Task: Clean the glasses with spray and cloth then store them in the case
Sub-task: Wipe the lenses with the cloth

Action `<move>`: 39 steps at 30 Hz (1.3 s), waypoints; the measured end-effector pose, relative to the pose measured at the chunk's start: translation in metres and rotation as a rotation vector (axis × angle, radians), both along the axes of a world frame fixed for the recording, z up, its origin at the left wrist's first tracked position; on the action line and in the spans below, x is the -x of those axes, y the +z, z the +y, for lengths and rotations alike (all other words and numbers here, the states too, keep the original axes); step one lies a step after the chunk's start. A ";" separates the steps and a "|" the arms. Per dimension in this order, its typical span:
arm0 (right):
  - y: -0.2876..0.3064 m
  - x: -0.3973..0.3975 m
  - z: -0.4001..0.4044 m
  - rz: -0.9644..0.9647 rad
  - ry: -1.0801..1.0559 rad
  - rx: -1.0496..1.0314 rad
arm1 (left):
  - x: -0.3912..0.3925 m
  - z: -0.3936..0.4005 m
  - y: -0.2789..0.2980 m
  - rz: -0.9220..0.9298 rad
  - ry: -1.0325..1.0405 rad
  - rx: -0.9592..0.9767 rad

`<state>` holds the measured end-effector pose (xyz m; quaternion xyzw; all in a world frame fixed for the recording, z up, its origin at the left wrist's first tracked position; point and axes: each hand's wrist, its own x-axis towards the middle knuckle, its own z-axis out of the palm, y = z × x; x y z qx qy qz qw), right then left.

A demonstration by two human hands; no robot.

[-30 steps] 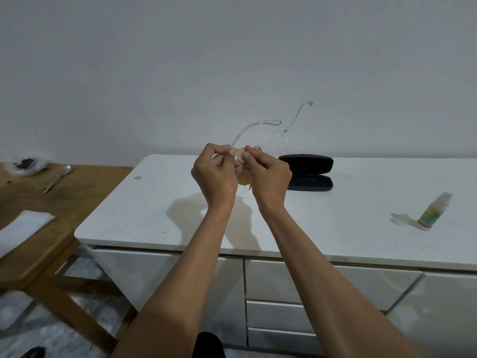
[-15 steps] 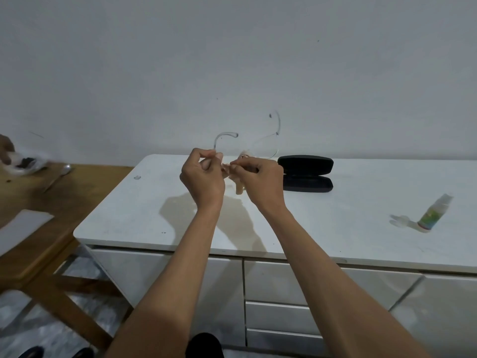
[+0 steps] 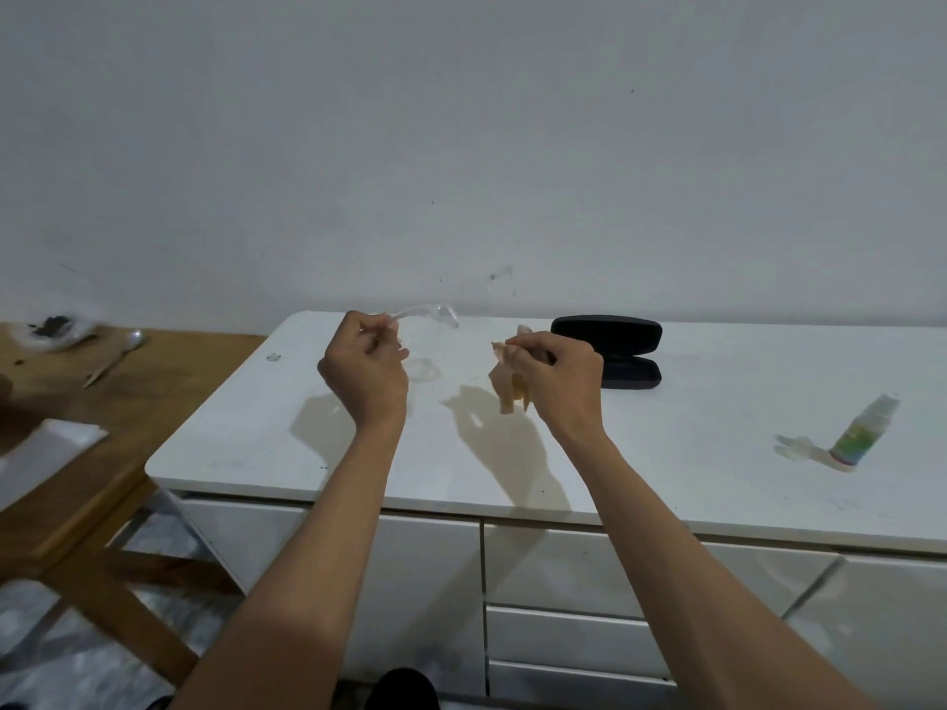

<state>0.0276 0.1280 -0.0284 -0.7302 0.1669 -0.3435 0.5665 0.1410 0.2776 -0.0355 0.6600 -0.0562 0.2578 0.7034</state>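
My left hand [image 3: 365, 374] is closed around clear-framed glasses [image 3: 428, 315], held above the white cabinet top [image 3: 692, 443]; a lens hangs faintly below the fingers and part of the frame blurs against the wall. My right hand [image 3: 556, 379] pinches a small beige cloth [image 3: 508, 386], apart from the glasses. A black glasses case [image 3: 607, 336] lies open just behind the right hand. The spray bottle [image 3: 863, 435] lies on its side at the right, with its clear cap [image 3: 797, 448] beside it.
A wooden table [image 3: 169, 381] adjoins the cabinet on the left, carrying a spoon [image 3: 120, 353], a white folded cloth [image 3: 46, 453] and a small dish [image 3: 54, 327]. Cabinet drawers [image 3: 563, 638] sit below the front edge. A plain wall rises behind.
My hands, held together rubbing the glasses with the cloth, have drawn apart. The left keeps the glasses and the right keeps the cloth; both have sunk lower.
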 end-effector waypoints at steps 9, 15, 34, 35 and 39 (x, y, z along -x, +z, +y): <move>-0.004 0.008 -0.032 0.013 -0.103 0.000 | -0.018 0.036 -0.033 -0.179 -0.053 -0.338; -0.003 0.006 -0.043 0.027 -0.140 -0.017 | -0.023 0.053 -0.064 -0.187 -0.075 -0.473; 0.011 0.005 -0.045 0.222 -0.098 0.225 | -0.019 0.060 -0.069 -0.123 -0.122 -0.713; 0.016 0.007 -0.046 0.235 -0.089 0.240 | -0.018 0.061 -0.069 -0.121 -0.108 -0.731; 0.039 0.018 -0.050 0.232 -0.023 0.216 | -0.010 0.062 -0.059 -0.165 -0.002 -0.765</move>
